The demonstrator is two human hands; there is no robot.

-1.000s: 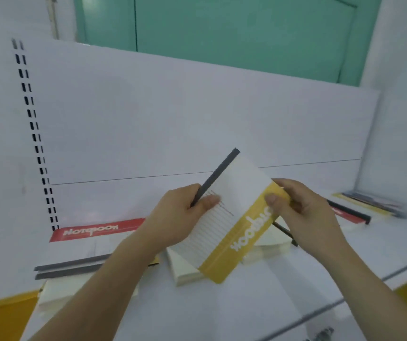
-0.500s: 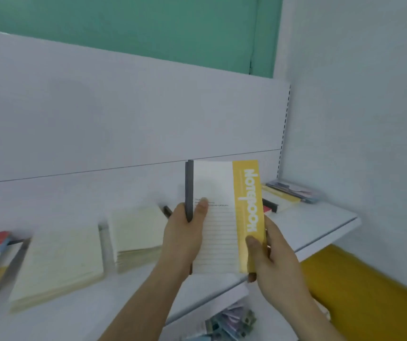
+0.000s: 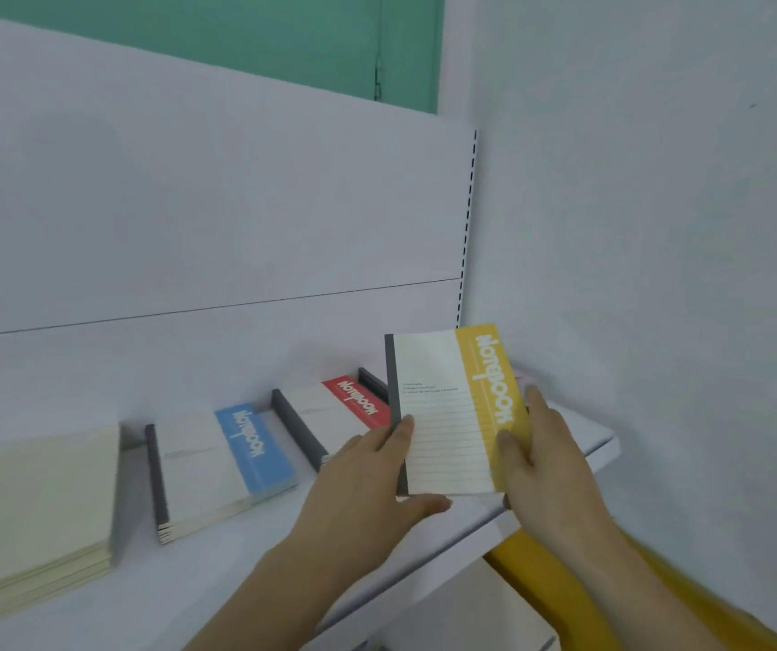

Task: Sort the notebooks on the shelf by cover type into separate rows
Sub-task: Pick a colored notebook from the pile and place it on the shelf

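A yellow-banded notebook (image 3: 457,411) is held upright above the right end of the shelf (image 3: 579,444), its dark spine pinched by the left hand (image 3: 367,476) and its yellow edge clasped by the right hand (image 3: 541,458). Flat on the shelf, a red-banded stack (image 3: 330,415) lies just behind the left hand, a blue-banded stack (image 3: 222,462) left of it, and a plain cream stack (image 3: 34,509) at the left edge.

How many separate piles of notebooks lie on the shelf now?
3: a plain cream pile at left, a blue-banded pile in the middle, a red-banded pile beside it. The held yellow notebook may hide more.
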